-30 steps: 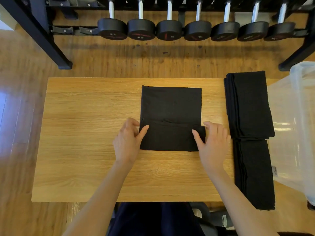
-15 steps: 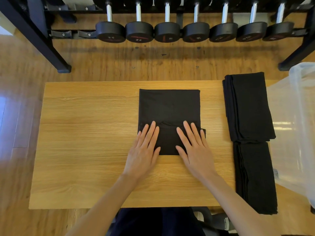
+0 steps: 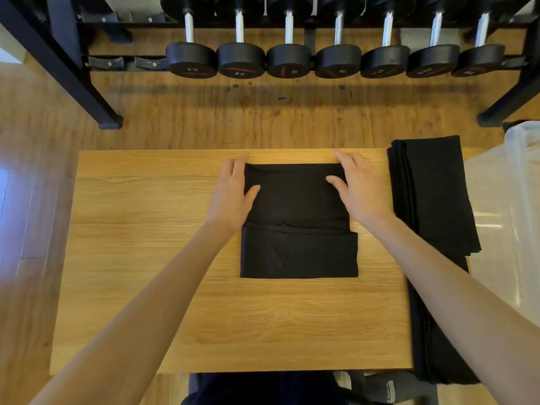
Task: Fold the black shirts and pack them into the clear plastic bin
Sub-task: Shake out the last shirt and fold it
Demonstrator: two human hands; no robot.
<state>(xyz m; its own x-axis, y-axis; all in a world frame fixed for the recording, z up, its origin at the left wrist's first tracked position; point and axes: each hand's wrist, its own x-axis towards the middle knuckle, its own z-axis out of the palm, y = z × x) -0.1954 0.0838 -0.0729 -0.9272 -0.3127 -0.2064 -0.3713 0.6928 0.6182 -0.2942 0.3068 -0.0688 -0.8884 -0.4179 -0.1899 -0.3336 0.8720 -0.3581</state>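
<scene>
A partly folded black shirt (image 3: 295, 206) lies flat on the wooden table (image 3: 146, 258), its near part folded up into a band. My left hand (image 3: 230, 194) lies at the shirt's far left corner, with the thumb on the cloth and straight fingers along the edge. At the far right corner, my right hand (image 3: 359, 191) mirrors it. The clear plastic bin (image 3: 514, 200) stands off the table's right end. Whether any fingers reach under the cloth is hidden.
A pile of folded black shirts (image 3: 435, 194) lies at the table's far right, with another black pile (image 3: 432, 331) below it, partly behind my right forearm. A dumbbell rack (image 3: 289, 59) stands on the wood floor beyond the table.
Both hands left the near fold, pressed it flat for a moment, then moved away from me to the shirt's far corners. The near fold stays in place.
</scene>
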